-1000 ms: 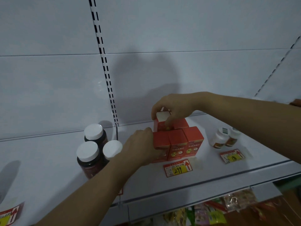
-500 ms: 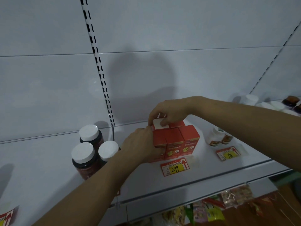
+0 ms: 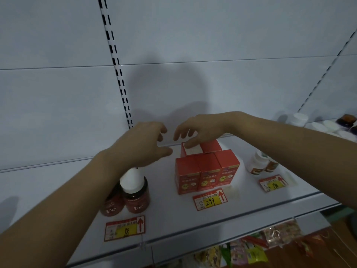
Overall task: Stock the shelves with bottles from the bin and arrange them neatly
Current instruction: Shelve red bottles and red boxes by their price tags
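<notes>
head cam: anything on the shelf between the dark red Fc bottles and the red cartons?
Nothing. In the head view a bare strip of white shelf separates the dark red white-capped Fc bottles from the red cardboard cartons; the left hand hovers above it.

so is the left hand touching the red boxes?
Apart. In the head view, the left hand hangs open left of the red boxes, with bare white shelf visible between fingertips and the nearest box.

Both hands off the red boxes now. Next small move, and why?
Probably pull both hands back toward the bin for more stock. The left hand and right hand hang open, holding nothing; the red boxes sit in tidy rows behind the 299 tag.
</notes>
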`<state>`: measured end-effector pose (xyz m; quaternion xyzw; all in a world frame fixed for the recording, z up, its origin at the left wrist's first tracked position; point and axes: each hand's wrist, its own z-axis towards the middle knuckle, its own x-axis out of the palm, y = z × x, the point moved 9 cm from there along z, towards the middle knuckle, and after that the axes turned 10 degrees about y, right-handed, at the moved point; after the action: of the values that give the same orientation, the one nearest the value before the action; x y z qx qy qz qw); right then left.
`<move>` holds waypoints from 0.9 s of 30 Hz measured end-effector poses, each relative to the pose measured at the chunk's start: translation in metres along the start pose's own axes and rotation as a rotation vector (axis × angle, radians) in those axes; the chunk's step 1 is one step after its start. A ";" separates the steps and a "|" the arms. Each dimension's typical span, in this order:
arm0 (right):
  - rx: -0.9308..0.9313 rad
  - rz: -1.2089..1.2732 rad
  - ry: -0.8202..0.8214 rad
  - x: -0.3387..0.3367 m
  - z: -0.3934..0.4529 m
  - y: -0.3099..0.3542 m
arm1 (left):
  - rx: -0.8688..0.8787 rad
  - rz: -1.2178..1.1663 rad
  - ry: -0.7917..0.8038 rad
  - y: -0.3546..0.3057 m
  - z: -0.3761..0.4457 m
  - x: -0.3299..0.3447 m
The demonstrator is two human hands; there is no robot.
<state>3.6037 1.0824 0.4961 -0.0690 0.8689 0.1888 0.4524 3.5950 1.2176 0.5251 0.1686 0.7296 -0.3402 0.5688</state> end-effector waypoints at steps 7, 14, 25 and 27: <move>0.024 0.091 0.077 0.016 0.019 -0.013 | 0.054 -0.065 0.072 0.021 0.026 0.017; -0.009 0.122 0.067 0.015 0.039 -0.008 | 0.047 -0.060 0.116 0.031 0.037 0.022; -0.184 0.533 -0.564 -0.068 -0.010 -0.015 | -0.011 -0.491 0.172 0.046 0.040 0.032; -0.238 0.757 -0.580 -0.068 -0.019 -0.024 | 0.007 -0.855 0.205 0.046 0.038 0.033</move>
<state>3.6359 1.0500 0.5550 0.2559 0.6435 0.4494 0.5644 3.6415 1.2199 0.4755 -0.1135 0.7852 -0.5290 0.3011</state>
